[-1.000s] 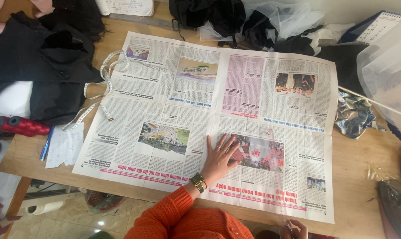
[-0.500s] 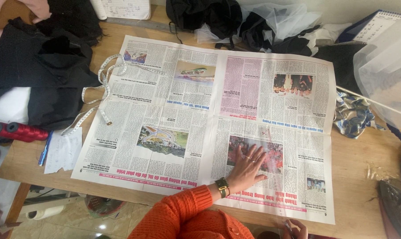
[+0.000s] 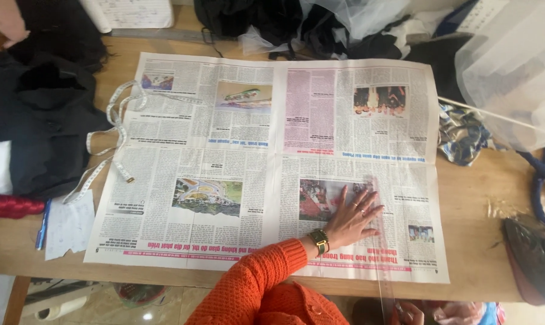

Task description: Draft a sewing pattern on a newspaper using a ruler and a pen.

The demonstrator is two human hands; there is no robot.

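The wide printed newspaper sheet [image 3: 224, 162] lies spread flat under the splayed-open left hand [image 3: 350, 216] and clear plastic ruler [image 3: 385, 265], apparently unmarked; I cannot tell the right hand's [image 3: 408, 313] grip.

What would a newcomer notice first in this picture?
A large open newspaper covers most of the wooden table. The left hand, from an orange knitted sleeve, lies flat on its lower right page. A white measuring tape curls at the left edge.
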